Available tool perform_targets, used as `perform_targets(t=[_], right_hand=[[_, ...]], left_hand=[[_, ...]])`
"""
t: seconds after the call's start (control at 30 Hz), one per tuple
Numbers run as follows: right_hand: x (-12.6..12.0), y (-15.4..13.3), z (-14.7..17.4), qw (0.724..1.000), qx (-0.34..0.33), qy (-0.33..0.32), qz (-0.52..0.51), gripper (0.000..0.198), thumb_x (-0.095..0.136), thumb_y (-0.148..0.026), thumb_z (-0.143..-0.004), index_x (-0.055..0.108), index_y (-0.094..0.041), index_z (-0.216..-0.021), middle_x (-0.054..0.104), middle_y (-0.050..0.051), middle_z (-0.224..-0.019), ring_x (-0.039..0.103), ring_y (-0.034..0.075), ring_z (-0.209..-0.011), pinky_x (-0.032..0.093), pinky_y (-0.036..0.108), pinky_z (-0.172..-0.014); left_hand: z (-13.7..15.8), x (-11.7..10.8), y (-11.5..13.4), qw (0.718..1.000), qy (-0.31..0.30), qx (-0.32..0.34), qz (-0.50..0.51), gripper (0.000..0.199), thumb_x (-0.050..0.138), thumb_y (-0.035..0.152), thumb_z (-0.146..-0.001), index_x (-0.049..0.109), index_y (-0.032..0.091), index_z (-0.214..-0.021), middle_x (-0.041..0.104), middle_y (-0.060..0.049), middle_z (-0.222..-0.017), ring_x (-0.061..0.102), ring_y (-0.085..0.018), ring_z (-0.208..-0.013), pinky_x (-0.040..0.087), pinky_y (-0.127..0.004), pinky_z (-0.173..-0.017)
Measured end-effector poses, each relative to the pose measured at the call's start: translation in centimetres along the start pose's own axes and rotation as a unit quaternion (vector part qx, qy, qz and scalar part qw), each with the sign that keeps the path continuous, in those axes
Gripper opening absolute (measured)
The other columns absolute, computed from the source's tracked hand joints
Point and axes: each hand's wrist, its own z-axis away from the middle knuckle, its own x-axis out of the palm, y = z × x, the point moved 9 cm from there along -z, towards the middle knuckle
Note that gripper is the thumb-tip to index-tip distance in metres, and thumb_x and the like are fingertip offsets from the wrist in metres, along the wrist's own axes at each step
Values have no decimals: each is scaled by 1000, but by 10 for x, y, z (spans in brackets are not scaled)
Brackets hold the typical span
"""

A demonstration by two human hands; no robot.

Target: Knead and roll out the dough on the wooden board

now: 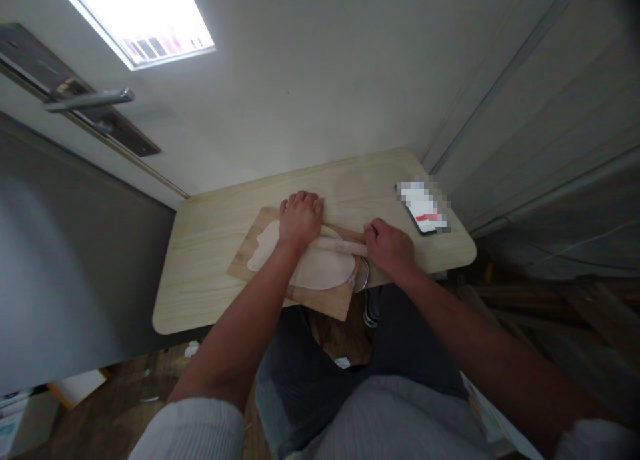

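A flat sheet of pale dough [325, 269] with an uneven edge covers much of a wooden cutting board [320, 301], which has a metal ring handle [367, 277] at its right end. Across the dough lies a light wooden rolling pin [343, 245]. My right hand [391, 248] is closed round its right end. My left hand [301, 219] is curled over the pin's left end, which is hidden beneath it. The board's near corner juts past the table's front edge.
The narrow wood-patterned table [200, 260] stands against a white door with a metal handle [90, 100]. A phone [423, 210] with a lit screen, partly blurred out, lies at the table's right end. My legs are under the front edge.
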Motion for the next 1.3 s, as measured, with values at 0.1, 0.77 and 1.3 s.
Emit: perform_targets(t=[0.1,0.77,1.3], right_hand=[[0,2,-4,1000,10,-8,7,38,34,-39,-101,67,-20,-95,74,9,-91,64,21,-75,25,31,-60],[-1,6,-21,1000,19,-6,0,41,36,-44,-99,69,-20,-94,74,10,-94,65,22,-80,32,30,-64],[-2,-1,-4,999,-23,21,-29,29,41,-39,-98,62,-19,-101,68,9,-99,61,21,-88,33,30,-69]], left_hand=[[-5,2,-1,1000,-11,-11,-9,48,21,45,-104,62,23,-113,63,-10,-121,54,-25,-114,38,-41,-98],[-22,3,-1,999,6,-28,-22,48,22,43,-103,64,21,-110,64,-11,-117,54,-27,-114,41,-42,-96],[-6,8,-3,999,-33,-28,-16,48,25,48,-102,62,21,-115,61,-12,-120,55,-27,-114,44,-41,-94]])
